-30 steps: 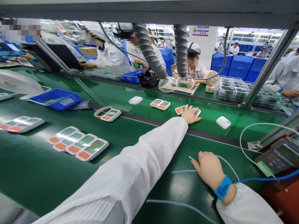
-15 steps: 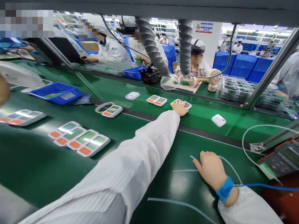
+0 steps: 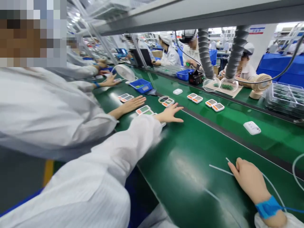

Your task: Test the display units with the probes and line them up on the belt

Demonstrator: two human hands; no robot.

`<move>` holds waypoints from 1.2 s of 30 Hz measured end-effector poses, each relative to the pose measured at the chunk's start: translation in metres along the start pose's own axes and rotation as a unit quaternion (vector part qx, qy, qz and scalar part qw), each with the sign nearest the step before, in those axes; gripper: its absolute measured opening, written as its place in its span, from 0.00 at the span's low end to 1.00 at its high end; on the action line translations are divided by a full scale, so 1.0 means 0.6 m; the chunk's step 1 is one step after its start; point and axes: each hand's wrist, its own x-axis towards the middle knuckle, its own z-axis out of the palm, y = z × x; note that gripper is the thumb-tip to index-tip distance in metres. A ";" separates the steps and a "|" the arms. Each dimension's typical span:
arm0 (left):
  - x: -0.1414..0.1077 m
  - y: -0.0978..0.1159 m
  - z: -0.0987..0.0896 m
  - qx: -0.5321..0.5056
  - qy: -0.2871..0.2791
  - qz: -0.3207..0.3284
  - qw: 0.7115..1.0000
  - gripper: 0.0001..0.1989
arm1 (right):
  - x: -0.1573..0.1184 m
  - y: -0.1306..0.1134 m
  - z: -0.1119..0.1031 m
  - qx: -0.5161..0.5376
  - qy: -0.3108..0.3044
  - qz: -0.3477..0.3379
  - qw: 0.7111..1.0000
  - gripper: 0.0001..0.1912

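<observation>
The left hand (image 3: 169,114) lay spread, fingers splayed, palm down over a row of white display units (image 3: 144,110) with orange buttons on the near green conveyor belt (image 3: 190,158); it pressed on the nearest unit, which was mostly hidden under the palm, so whether it was truly gripped could not be told. The right hand (image 3: 249,180) rested loosely curled and empty on the belt, fingertips touching a thin white line (image 3: 217,168), a blue wrist strap (image 3: 268,207) around its wrist. By my judgement the step in hand was gathering or sliding the units along the belt, and the next move would call for closing the fingers around one unit's edges without disturbing its neighbours. Just beside the row a co-worker's hand (image 3: 133,103) lay flat, near two more units (image 3: 125,97). Farther out stood a blue tray (image 3: 142,85), a tape ring (image 3: 163,99), pairs of units (image 3: 194,98) (image 3: 215,105) on the far belt, and a white casing (image 3: 252,128) well apart.
</observation>
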 end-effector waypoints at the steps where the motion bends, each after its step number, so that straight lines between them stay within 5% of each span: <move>1: -0.011 -0.042 -0.015 0.019 -0.015 -0.065 0.998 0.53 | 0.000 0.003 0.003 -0.001 0.003 -0.003 1.000 0.21; 4: -0.050 -0.136 -0.040 0.034 -0.019 -0.177 0.983 0.58 | -0.001 0.008 0.009 0.000 0.009 -0.006 1.000 0.23; 7: -0.083 -0.176 -0.026 0.030 -0.020 -0.213 0.976 0.59 | -0.001 0.010 0.013 0.000 0.015 -0.010 1.000 0.24; 17: -0.063 -0.146 0.040 -0.005 -0.051 -0.254 0.966 0.62 | -0.002 0.009 0.004 0.004 0.003 -0.007 1.000 0.24; 21: -0.045 -0.058 0.066 -0.024 -0.043 -0.242 0.969 0.61 | 0.001 0.006 0.000 0.005 -0.002 -0.007 1.000 0.22; 26: -0.054 0.126 0.088 -0.036 -0.011 -0.180 0.983 0.55 | 0.002 0.004 -0.002 0.009 -0.019 0.000 1.000 0.20; 30: -0.095 0.291 0.100 0.001 0.073 0.021 0.997 0.35 | 0.004 0.001 -0.006 0.030 -0.031 0.004 0.999 0.18; 33: -0.121 0.398 0.117 -0.048 0.023 0.154 0.987 0.34 | 0.005 0.007 -0.020 0.085 -0.057 0.018 0.995 0.17; 36: -0.133 0.465 0.129 -0.093 -0.008 0.200 0.975 0.31 | 0.004 0.024 -0.045 0.206 -0.116 0.026 0.971 0.11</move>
